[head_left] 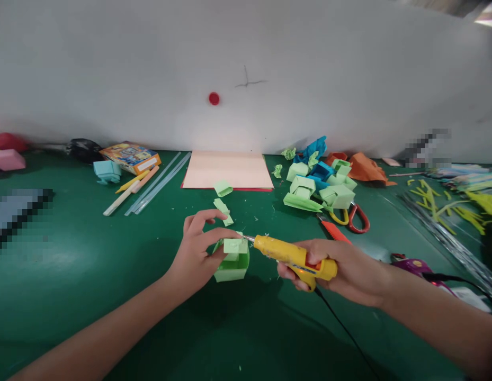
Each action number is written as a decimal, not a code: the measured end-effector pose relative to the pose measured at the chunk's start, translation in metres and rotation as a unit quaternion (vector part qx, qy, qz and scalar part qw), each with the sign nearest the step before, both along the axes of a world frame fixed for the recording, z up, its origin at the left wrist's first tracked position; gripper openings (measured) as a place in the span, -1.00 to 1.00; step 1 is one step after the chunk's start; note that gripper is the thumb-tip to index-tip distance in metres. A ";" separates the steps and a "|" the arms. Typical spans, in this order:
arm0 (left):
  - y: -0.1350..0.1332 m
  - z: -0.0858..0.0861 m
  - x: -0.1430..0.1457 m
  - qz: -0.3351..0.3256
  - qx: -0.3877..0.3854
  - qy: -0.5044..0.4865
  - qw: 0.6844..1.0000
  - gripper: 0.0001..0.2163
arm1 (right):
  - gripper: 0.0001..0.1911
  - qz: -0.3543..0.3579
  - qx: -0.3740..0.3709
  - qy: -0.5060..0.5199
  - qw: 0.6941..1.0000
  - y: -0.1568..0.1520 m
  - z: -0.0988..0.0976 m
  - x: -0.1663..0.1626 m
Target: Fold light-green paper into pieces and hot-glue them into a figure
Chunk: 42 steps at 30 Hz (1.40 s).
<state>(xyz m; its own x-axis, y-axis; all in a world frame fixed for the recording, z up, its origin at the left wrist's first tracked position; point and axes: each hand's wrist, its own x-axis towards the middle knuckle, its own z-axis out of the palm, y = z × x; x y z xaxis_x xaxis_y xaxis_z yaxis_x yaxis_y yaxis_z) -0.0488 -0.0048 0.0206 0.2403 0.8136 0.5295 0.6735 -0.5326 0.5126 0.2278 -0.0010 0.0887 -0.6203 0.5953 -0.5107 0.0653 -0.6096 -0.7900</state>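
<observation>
A yellow hot glue gun [283, 252] is gripped in my right hand [345, 267], with a black cord hanging below its handle. Its metal nozzle points left and reaches the edge of a small folded light-green paper piece [235, 246]. My left hand [196, 248] pinches that piece between fingertips and thumb. Just beneath is an open green paper box [231, 274]; whether the piece touches it, I cannot tell. Beyond my left hand lie a folded green paper strip [223, 210] and another small green paper piece [223, 188].
Behind lies a cream paper sheet [227, 168]. Glue sticks [162, 182], markers [130, 190] and a printed box [130, 157] lie left. Folded green papers [302, 186], scissors [357, 219] and an orange-red cutter [333, 232] lie right, near a purple device [414, 266].
</observation>
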 end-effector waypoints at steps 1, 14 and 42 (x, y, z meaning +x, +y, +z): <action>0.000 0.000 0.000 0.003 -0.003 -0.001 1.000 -0.63 | -0.68 0.002 0.002 -0.001 1.000 0.000 0.000 0.000; 0.001 0.000 0.001 0.020 -0.014 0.008 1.000 -0.78 | -0.64 0.009 0.012 -0.002 1.000 -0.002 -0.001 0.002; 0.000 0.001 -0.002 0.015 -0.027 -0.040 0.999 -0.73 | -0.65 -0.050 0.035 -0.069 0.996 -0.010 -0.001 0.016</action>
<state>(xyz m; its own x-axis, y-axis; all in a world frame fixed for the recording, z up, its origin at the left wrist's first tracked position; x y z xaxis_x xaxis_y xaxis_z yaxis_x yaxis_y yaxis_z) -0.0512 -0.0047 0.0215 0.1743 0.8475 0.5014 0.6439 -0.4833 0.5931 0.2439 -0.0107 0.0873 -0.4829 0.6876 -0.5423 0.1184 -0.5623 -0.8184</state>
